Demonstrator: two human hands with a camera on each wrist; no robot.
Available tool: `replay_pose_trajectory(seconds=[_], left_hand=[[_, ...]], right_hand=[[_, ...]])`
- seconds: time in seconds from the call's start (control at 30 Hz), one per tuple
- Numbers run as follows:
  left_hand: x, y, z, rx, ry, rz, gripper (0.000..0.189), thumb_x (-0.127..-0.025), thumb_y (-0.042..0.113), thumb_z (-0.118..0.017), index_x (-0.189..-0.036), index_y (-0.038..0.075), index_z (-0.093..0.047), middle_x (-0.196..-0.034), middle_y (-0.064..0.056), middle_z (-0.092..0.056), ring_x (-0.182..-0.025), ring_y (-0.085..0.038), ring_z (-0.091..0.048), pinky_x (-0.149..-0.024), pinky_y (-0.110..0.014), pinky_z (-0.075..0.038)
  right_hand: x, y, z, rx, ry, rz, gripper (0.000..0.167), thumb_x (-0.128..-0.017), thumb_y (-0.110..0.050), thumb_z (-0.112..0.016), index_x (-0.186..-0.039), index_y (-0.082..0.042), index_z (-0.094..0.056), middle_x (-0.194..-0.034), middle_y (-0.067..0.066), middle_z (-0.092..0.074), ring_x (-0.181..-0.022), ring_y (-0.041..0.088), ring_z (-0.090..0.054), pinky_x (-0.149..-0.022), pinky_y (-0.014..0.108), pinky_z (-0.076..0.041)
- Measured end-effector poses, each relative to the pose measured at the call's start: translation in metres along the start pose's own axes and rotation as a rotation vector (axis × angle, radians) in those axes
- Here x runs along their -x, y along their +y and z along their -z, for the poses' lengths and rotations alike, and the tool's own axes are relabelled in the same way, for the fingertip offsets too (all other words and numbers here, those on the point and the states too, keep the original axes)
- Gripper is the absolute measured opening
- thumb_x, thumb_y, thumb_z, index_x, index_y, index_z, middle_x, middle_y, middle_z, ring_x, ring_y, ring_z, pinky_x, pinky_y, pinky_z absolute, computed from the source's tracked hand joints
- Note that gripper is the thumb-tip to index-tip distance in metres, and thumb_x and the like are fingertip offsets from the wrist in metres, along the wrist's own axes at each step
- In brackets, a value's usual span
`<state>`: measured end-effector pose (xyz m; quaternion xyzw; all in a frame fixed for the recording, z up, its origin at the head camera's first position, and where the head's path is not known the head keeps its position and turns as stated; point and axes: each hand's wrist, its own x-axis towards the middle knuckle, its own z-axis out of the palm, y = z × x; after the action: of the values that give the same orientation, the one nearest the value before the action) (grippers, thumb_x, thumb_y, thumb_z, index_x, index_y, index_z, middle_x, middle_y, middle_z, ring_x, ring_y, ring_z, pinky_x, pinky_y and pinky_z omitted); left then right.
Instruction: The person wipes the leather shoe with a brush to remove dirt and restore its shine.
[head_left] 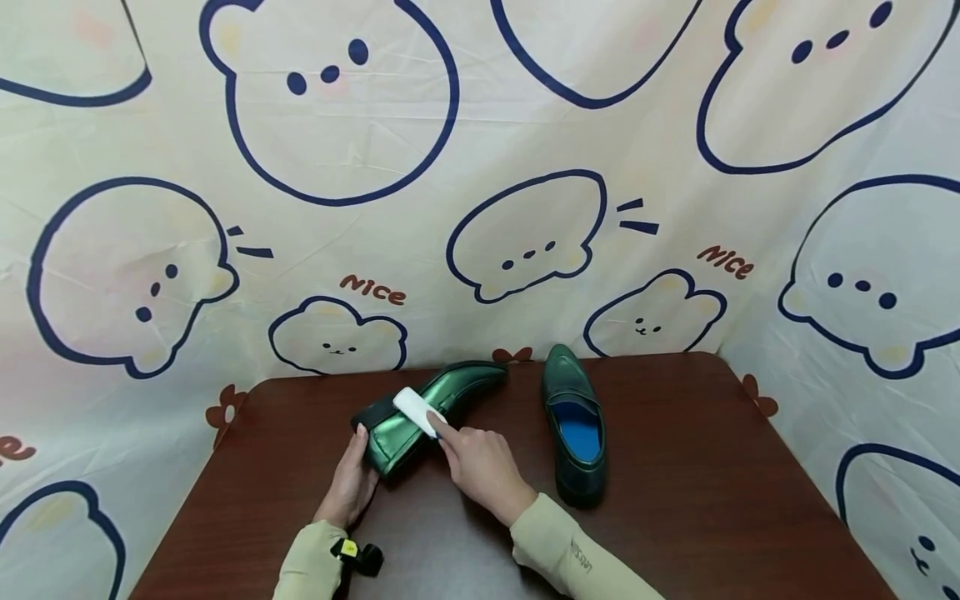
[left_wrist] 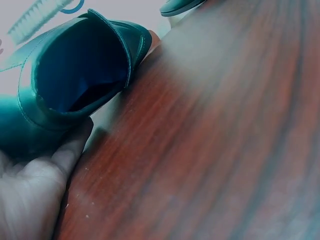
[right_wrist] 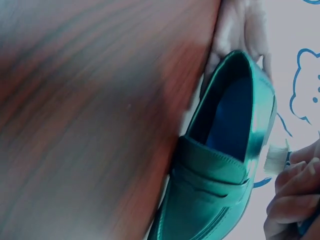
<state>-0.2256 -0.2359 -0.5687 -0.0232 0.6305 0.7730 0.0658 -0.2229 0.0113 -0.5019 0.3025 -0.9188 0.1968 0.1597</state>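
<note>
A shiny green loafer (head_left: 397, 440) lies tilted on its side, its toe pointing to the far right. My left hand (head_left: 351, 483) grips it at the heel. In the left wrist view the loafer's dark opening (left_wrist: 82, 75) shows above the left hand (left_wrist: 35, 195). My right hand (head_left: 487, 467) holds a white brush (head_left: 415, 411) over the upward side of the loafer. Pale bristles (right_wrist: 276, 159) show beside the right hand (right_wrist: 295, 200) in the right wrist view; whether they touch the leather I cannot tell.
The second green loafer (head_left: 581, 475), with a blue insole, stands upright to the right of my right hand. Both loafers are on a brown wooden table (head_left: 690, 500). A cloth (head_left: 525, 142) with cartoon faces hangs behind the table and along its sides.
</note>
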Motion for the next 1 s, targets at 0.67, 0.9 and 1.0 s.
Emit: replay_pose_trajectory(seconds=[0.67,0.9,1.0], left_hand=[[-0.003,-0.002,0.004,0.090,-0.022,-0.031,0.056,-0.108,0.061,-0.022,-0.150,0.025,-0.035,-0.129,0.024,-0.052,-0.118,0.007,-0.052,-0.101,-0.016,-0.044],[-0.008,-0.003,0.005,0.122,-0.059,-0.057,0.076,-0.109,0.060,-0.019,-0.164,0.009,-0.011,-0.131,0.022,-0.056,-0.120,0.003,-0.056,-0.102,-0.019,-0.047],[-0.007,-0.004,0.004,0.122,-0.048,-0.050,0.076,-0.109,0.060,-0.020,-0.164,0.008,-0.010,-0.130,0.023,-0.056,-0.119,0.003,-0.056,-0.101,-0.018,-0.047]], right_hand=[[0.009,-0.006,-0.021,0.012,-0.072,0.140,0.050,-0.102,-0.026,-0.068,-0.149,-0.038,-0.056,-0.066,-0.004,-0.057,-0.049,0.007,-0.043,-0.046,0.022,-0.030],[0.005,0.020,-0.015,0.031,0.004,-0.039,0.052,-0.101,-0.025,-0.069,-0.150,-0.035,-0.055,-0.071,-0.001,-0.062,-0.052,0.012,-0.051,-0.048,0.025,-0.040],[0.005,0.017,-0.014,0.012,0.008,-0.038,0.053,-0.102,-0.024,-0.068,-0.152,-0.033,-0.053,-0.070,0.000,-0.060,-0.050,0.011,-0.046,-0.047,0.023,-0.037]])
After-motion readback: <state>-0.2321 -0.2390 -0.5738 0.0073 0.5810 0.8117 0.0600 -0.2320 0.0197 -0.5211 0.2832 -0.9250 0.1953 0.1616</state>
